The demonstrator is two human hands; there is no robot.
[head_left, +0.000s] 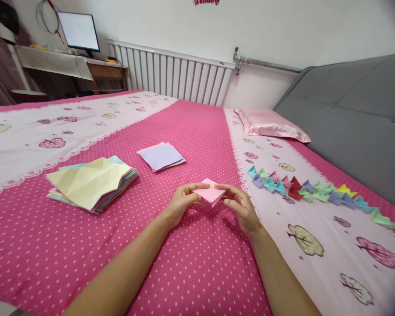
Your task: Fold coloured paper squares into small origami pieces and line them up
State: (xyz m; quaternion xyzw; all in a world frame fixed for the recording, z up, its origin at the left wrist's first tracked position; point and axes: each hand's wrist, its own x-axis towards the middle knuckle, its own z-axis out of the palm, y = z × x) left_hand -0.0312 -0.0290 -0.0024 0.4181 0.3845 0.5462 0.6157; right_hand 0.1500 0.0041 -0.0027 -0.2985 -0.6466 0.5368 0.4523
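A small folded piece of pink origami paper (210, 191) is held above the pink dotted bedspread. My left hand (181, 202) pinches its left corner, fingers on top and thumb at the edge. On the opposite corner, my right hand (242, 206) grips with its fingers and thumb. The folded paper has a pointed lower edge with layers slightly apart. Ahead and to the left lies a stack of flat square paper (162, 156), lilac on top. Farther left is a thicker pile of creased paper sheets (90, 182), pale yellow uppermost.
Rows of small folded paper boats (295, 188) in several colours stand on the right of the bed. Beyond them are a pink pillow (271, 124) and a grey headboard (352, 105). A white radiator (174, 72) and a desk with a monitor (79, 31) stand at the back.
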